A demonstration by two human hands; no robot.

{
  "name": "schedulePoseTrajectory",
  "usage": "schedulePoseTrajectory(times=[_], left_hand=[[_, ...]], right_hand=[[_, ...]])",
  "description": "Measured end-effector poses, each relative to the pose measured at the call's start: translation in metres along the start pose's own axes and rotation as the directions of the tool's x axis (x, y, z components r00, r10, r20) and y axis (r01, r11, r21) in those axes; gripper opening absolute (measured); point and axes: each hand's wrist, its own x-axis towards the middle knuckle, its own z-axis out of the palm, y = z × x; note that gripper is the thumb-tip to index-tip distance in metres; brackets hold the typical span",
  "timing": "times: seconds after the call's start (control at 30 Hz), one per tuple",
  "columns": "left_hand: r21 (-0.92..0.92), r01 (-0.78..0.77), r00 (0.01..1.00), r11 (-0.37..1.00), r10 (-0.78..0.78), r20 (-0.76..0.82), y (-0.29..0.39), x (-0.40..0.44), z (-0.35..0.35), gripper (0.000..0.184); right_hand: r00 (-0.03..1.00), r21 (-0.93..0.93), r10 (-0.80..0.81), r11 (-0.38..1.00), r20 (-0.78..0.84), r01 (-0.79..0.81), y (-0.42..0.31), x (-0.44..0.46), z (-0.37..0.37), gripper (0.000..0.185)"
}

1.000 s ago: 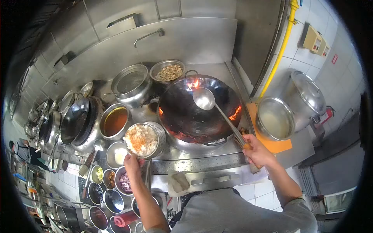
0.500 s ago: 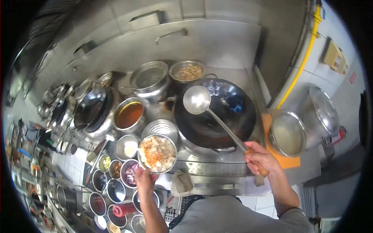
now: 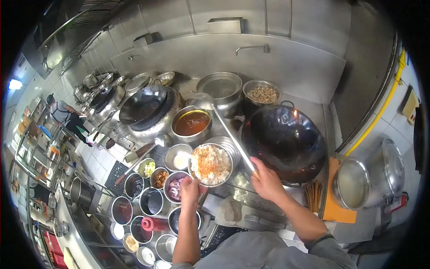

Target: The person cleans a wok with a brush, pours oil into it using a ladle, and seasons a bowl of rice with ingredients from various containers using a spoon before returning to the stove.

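Note:
My left hand (image 3: 190, 190) grips the rim of a metal bowl of rice (image 3: 210, 165) topped with orange seasoning. The bowl overlaps a perforated strainer (image 3: 230, 149). My right hand (image 3: 265, 180) is closed on the handle of a long ladle (image 3: 204, 101), whose head hangs at the back edge of a pot of reddish-orange liquid (image 3: 191, 123). To the right sits a large black wok (image 3: 284, 139) with small flames at its rim. A bowl of chopped purple onion (image 3: 174, 189) is just left of my left hand.
Several ingredient bowls and a red bottle (image 3: 154, 223) stand at the lower left. Behind are a lidded pot (image 3: 219, 86) and a bowl of chopped pieces (image 3: 262, 94). A pot of cloudy liquid (image 3: 351, 184) is at right. Another person (image 3: 64, 114) stands far left.
The view has swung left. The ladle has moved from over the wok to the pot of reddish liquid. The rice bowl stays in my left hand, and the wok flames look smaller than a second ago.

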Motion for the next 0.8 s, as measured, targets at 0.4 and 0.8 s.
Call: schedulePoseTrajectory(times=[0.4, 0.8], left_hand=[[-0.146, -0.117, 0.980, 0.982, 0.139, 0.145, 0.024, 0.060, 0.155, 0.004], [0.099, -0.004, 0.956, 0.995, -0.026, 0.292, -0.016, 0.074, 0.307, 0.010]], right_hand=[[0.795, 0.401, 0.568, 0.692, 0.211, -0.601, -0.047, -0.117, -0.160, 0.065], [0.653, 0.352, 0.711, 0.560, 0.261, -0.750, -0.038, -0.143, -0.174, 0.061]])
